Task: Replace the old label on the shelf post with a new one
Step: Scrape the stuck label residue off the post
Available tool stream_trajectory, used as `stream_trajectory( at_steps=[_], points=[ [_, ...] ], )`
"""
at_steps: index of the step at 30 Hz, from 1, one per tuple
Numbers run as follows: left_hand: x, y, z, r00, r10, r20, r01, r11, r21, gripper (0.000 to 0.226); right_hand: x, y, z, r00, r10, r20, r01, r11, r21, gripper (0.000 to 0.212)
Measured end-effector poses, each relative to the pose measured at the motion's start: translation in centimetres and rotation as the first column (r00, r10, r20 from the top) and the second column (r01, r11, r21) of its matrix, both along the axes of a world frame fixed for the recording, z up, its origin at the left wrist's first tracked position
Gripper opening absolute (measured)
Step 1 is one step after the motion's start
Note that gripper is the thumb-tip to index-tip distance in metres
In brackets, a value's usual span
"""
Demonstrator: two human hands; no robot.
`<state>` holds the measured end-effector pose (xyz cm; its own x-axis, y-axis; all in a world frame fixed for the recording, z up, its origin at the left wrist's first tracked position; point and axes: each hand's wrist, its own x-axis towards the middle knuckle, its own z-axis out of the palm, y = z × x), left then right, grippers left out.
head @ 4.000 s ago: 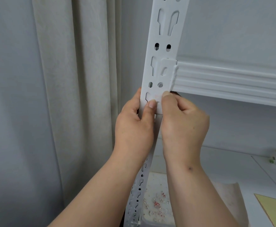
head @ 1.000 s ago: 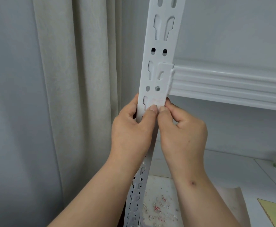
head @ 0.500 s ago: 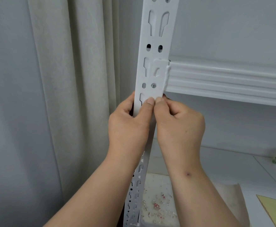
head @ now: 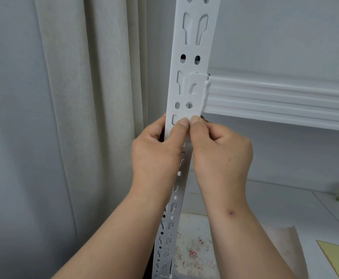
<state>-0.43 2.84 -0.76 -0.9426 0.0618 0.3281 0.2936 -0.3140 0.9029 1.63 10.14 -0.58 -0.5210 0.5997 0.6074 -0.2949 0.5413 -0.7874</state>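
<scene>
Where thumbs meet, left hand (head: pixel 156 152) and right hand (head: pixel 221 152) clamped on shelf post (head: pixel 192 47).

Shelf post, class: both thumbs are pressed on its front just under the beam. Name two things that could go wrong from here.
1. The left hand and right hand press thumbs onto the shelf post beside punched slots; a slip could scrape a thumb on a slot edge.
2. Any label under the thumbs is barely distinguishable from the white paint, so it may tear and add to the scraps below.
</scene>
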Motion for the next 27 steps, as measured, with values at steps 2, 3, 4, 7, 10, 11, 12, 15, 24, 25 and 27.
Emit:
stream_trajectory(
  at_steps=[2, 3, 4, 7, 10, 11, 12, 15, 24, 25, 27],
  points=[
    [0.0, 0.1, 0.0, 1.000, 0.010, 0.011, -0.010, 1.000, 0.019, 0.012, 0.0, -0.1, 0.0, 1.000, -0.007, -0.001, 0.007, 1.000, -0.009, 0.037],
    [-0.1, 0.0, 0.1, 1.000, 0.007, 0.016, -0.008, 1.000, 0.025, 0.012, 0.1, 0.0, -0.1, 1.000, -0.008, 0.005, 0.008, 1.000, -0.013, 0.038],
    [-0.1, 0.0, 0.1, 1.000, 0.001, 0.020, -0.001, 1.000, 0.029, 0.013, 0.1, 0.0, -0.3, 1.000, -0.012, 0.013, 0.012, 1.000, -0.013, 0.040],
    [-0.2, -0.3, 0.1, 0.999, -0.033, 0.032, 0.032, 0.999, 0.033, 0.017, 0.1, 0.1, -0.7, 0.999, -0.020, 0.031, 0.020, 1.000, -0.009, 0.038],
    [-0.2, -0.4, 0.1, 0.998, -0.042, 0.042, 0.040, 0.999, 0.033, 0.017, 0.1, 0.1, -0.7, 1.000, -0.015, 0.027, 0.015, 1.000, -0.012, 0.027],
    [-0.2, -0.4, 0.1, 0.998, -0.038, 0.042, 0.037, 0.999, 0.031, 0.016, 0.1, 0.0, -0.6, 1.000, -0.014, 0.022, 0.014, 1.000, -0.015, 0.030],
    [-0.2, -0.4, 0.0, 0.999, -0.033, 0.039, 0.032, 0.999, 0.028, 0.016, 0.0, 0.0, -0.4, 1.000, -0.012, 0.018, 0.012, 1.000, -0.018, 0.034],
    [-0.2, -0.1, 0.0, 0.999, -0.017, 0.028, 0.017, 0.999, 0.030, 0.015, 0.0, 0.0, -0.2, 1.000, -0.013, 0.009, 0.013, 1.000, -0.002, 0.033],
    [-0.4, -0.4, -0.2, 0.999, -0.035, 0.026, 0.034, 0.999, 0.034, 0.018, 0.2, 0.1, -0.8, 1.000, 0.010, 0.026, -0.010, 1.000, 0.000, 0.023],
    [-0.4, -0.4, -0.2, 0.999, -0.037, 0.023, 0.036, 0.999, 0.035, 0.018, 0.2, 0.1, -0.6, 1.000, -0.003, 0.028, 0.003, 1.000, -0.012, 0.033],
    [-0.4, -0.3, -0.1, 1.000, -0.025, 0.013, 0.025, 0.999, 0.039, 0.014, 0.0, 0.0, -0.3, 1.000, -0.018, 0.024, 0.018, 1.000, -0.012, 0.039]
  ],
)
